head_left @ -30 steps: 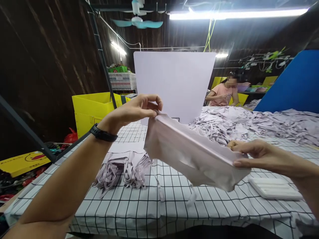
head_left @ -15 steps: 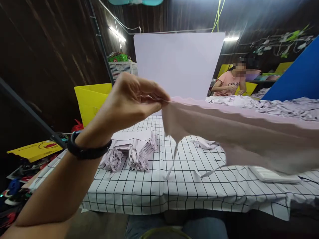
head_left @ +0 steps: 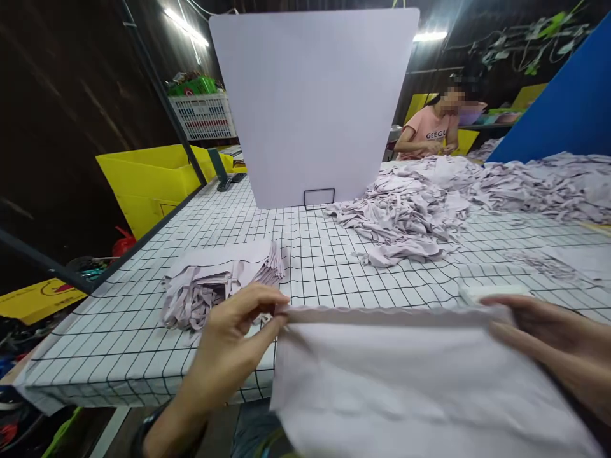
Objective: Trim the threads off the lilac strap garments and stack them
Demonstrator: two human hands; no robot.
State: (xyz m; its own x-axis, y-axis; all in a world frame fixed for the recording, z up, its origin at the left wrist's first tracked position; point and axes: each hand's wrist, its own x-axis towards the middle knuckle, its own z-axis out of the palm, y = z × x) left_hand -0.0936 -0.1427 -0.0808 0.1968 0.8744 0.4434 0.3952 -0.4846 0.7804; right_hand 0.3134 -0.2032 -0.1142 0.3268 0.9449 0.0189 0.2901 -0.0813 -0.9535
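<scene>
A pale lilac piece of fabric (head_left: 396, 375) with a wavy top edge is stretched between my two hands at the front of the table. My left hand (head_left: 241, 337) pinches its upper left corner between thumb and fingers. At the upper right corner, my right hand (head_left: 548, 337) grips the same edge, somewhat blurred. The fabric's lower part hangs past the table edge and out of the picture. Just beyond my left hand lies a neat stack of similar pieces (head_left: 229, 261), with strips bunched at its near side.
A checked cloth covers the table (head_left: 315, 254). A large pale board (head_left: 315, 102) stands at the back. To its right spreads a loose heap of lilac fabric (head_left: 410, 203). Behind it sits a person (head_left: 432, 130). A white flat object (head_left: 487, 291) lies near my right hand. Yellow bins (head_left: 143, 184) stand left.
My left hand has come down and nearer with the fabric, which was held up over the table. My right hand has come into view on its other corner. The view has tilted down.
</scene>
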